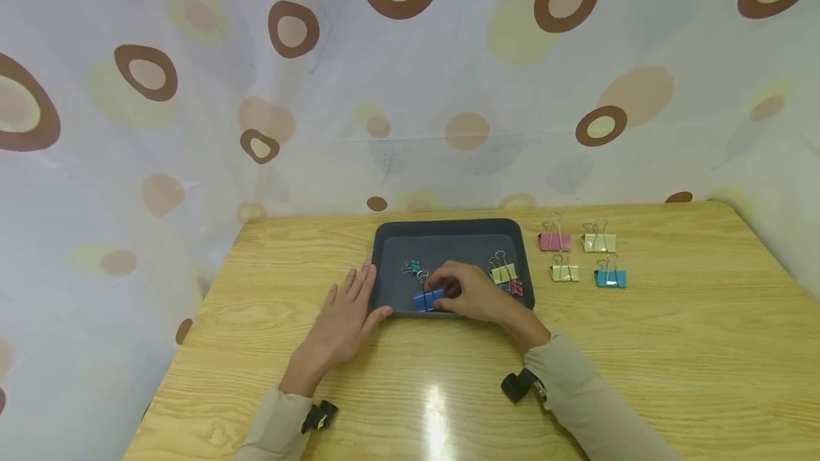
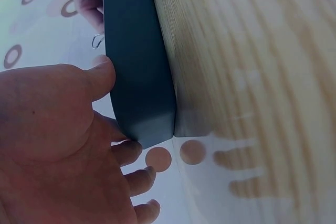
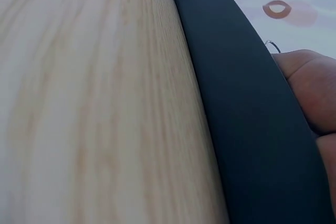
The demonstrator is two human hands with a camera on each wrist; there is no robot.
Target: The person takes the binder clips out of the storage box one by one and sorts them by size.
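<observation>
A dark grey tray (image 1: 448,227) lies on the wooden table. Inside it, my right hand (image 1: 477,294) pinches a blue binder clip (image 1: 421,301) near the front wall, thumb and fingers at the clip's right end. My left hand (image 1: 342,319) rests at the tray's left edge with fingers extended, thumb by the front left corner. In the left wrist view, thumb and fingertips touch the tray's outer wall (image 2: 136,66). A small teal binder clip (image 1: 415,266) lies left of centre in the tray. At its right side sit a yellow binder clip (image 1: 503,274) and a pink one (image 1: 517,287). In the right wrist view the tray wall (image 3: 247,108) hides the blue clip.
Right of the tray, on the table (image 1: 673,347), stand a pink binder clip (image 1: 554,241), a large pale yellow one (image 1: 600,242), a smaller yellow one (image 1: 565,273) and a teal one (image 1: 611,277). A patterned curtain (image 1: 435,77) hangs behind the table.
</observation>
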